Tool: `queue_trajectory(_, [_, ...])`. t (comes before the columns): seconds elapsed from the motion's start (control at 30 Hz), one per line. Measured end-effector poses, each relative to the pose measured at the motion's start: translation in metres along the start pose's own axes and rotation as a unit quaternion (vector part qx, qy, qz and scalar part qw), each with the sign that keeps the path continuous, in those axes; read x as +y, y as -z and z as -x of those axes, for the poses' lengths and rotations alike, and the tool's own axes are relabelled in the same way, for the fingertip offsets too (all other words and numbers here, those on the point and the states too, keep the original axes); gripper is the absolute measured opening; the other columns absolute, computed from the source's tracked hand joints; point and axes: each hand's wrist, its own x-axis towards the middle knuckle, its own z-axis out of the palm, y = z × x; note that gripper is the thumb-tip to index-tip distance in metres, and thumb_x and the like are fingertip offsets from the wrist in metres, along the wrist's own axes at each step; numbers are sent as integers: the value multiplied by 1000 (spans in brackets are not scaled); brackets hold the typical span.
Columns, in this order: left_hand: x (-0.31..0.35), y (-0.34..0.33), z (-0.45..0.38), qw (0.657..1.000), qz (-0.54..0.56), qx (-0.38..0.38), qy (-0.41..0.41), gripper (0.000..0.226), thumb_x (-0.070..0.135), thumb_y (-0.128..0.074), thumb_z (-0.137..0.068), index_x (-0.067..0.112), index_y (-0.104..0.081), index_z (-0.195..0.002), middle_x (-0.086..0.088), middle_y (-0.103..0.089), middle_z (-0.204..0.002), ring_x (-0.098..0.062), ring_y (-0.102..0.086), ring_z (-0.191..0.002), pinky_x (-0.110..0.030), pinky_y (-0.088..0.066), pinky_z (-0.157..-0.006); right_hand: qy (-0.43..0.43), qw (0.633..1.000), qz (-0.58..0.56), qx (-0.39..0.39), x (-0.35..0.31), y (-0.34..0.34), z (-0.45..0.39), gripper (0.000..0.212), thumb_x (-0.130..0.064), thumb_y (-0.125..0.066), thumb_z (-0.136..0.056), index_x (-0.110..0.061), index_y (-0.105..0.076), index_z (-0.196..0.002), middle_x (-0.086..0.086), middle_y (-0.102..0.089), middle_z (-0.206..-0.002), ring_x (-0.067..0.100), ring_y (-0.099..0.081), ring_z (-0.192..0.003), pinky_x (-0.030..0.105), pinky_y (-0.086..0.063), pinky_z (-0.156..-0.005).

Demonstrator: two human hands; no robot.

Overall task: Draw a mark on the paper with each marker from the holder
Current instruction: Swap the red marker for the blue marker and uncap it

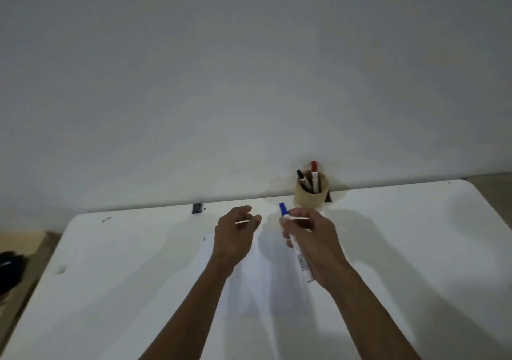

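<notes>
Blue-capped marker (296, 244) gripped in right hand (311, 244) above paper (263, 285).

From the head camera: white barrel, cap still on and pointing away, printed label near the lower end. Left hand (235, 232) loosely curled, holding nothing, perhaps blurred. Red marker (314, 172) and black marker (302, 179) upright in tan holder (310, 196) on white table (415, 249).

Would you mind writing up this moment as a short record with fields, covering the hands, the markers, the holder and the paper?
right hand: grips a blue-capped marker, cap still on, pointing away from the person
left hand: empty, fingers curled, raised beside the right
holder: tan cup at the table's far edge, by the wall
markers in holder: black-capped marker and red-capped marker
paper: white sheet on the white table, under the hands; no marks visible
</notes>
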Motion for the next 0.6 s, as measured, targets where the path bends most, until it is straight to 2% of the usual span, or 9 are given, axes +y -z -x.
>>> queue_trajectory(0.1, [-13,48,23,999,16,-24,-31,28,36,-63,-93,32,-66,-121,8,-71,-113,-13,-68,-104,-40,-61,-86,32,994,85,-68,16,-33,28,23,-8,-80,-85,-17,-74,-105,7,-76,-98,17,-73,-72,19,-57,-62])
queue_trajectory(0.2, [-21,90,43,994,10,-69,-78,26,34,-60,-96,33,-67,-121,13,-73,-111,-10,-69,-102,-34,-64,-76,65,978,168,-104,24,-62,50,11,-18,-75,-92,-19,-74,-102,1,-76,-98,15,-77,-69,25,-58,-57])
queue_trajectory(0.27, [-30,113,53,991,-14,-91,-98,22,30,-63,-94,30,-72,-114,14,-75,-103,-8,-70,-95,-36,-63,-75,84,966,214,-120,28,-75,61,8,-22,-73,-93,-19,-74,-101,-3,-76,-98,15,-77,-67,27,-57,-53])
queue_trajectory(0.33, [-40,132,61,989,-22,-104,-103,15,24,-68,-91,25,-75,-105,11,-76,-94,-7,-69,-86,-36,-62,-75,89,957,236,-140,29,-84,70,10,-22,-77,-90,-17,-74,-98,0,-77,-95,17,-78,-66,28,-56,-52])
queue_trajectory(0.43, [-52,155,72,990,25,-106,-87,8,13,-72,-88,14,-75,-94,-1,-75,-82,-12,-66,-74,-35,-61,-73,81,946,256,-183,26,-87,79,21,-13,-85,-81,-12,-74,-99,7,-77,-96,18,-77,-66,25,-54,-55])
queue_trajectory(0.5, [-57,166,78,990,67,-96,-77,6,10,-72,-87,9,-74,-93,-7,-73,-77,-13,-64,-69,-30,-59,-71,79,955,222,-181,22,-85,85,25,-5,-85,-78,-8,-74,-100,12,-79,-93,20,-77,-68,25,-56,-57])
queue_trajectory(0.6, [-62,171,83,989,76,-97,-86,10,9,-71,-88,11,-74,-98,-15,-70,-76,-12,-61,-64,-26,-57,-69,79,988,68,-116,19,-87,90,23,0,-84,-79,0,-73,-98,15,-78,-80,26,-75,-68,28,-58,-60])
